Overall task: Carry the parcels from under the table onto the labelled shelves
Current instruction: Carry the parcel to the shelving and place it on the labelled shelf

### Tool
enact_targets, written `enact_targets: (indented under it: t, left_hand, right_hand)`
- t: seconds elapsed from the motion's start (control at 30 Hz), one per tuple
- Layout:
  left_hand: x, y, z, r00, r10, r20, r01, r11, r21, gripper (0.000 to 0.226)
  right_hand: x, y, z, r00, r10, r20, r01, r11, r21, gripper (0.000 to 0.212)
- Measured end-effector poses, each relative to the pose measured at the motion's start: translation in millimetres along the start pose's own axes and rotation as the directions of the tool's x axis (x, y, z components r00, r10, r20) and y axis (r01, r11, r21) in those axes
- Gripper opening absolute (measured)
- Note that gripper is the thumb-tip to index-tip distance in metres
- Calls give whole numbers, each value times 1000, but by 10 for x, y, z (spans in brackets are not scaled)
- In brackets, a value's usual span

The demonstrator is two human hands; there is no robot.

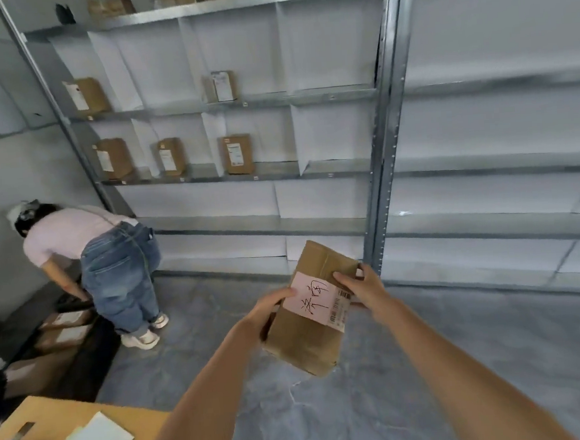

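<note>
I hold a brown cardboard parcel [307,342] in front of me over the grey floor, tilted, with a pink handwritten label on its top face. My left hand [270,305] grips its left edge and my right hand [362,285] grips its upper right corner. Metal shelves [256,102] with white paper dividers stand ahead, and several brown parcels such as one [237,153] stand upright in their compartments. More parcels [63,333] lie low at the left under a dark table.
A person in a pink shirt and jeans [113,263] bends over the parcels at the left. A wooden table corner [74,437] with papers and a tape dispenser sits at the bottom left. A second shelf unit [504,167] stands at the right.
</note>
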State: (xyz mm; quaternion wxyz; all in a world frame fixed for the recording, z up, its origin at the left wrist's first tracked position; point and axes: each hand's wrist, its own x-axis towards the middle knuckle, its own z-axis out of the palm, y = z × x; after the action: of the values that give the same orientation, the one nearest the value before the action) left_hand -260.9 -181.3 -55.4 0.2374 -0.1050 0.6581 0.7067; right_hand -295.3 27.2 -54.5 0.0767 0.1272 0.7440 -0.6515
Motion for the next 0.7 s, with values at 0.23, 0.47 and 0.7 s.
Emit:
enact_targets:
  t: [0.23,0.47,0.7]
  left_hand:
    - [1276,891,517,982,61,179,-104,965,242,30]
    - [1894,1297,1026,964,139,228,-241,820,519,37]
    - [2405,1322,1457,954,166,250,-284,768,574,39]
  right_hand:
    - [926,-260,-880,980,118,-158,-93,983,159,62]
    - [1288,-223,-1432,962,128,-242,-48,949,311,43]
    - [1542,-118,-1903,901,189,-391,-35,929,369,38]
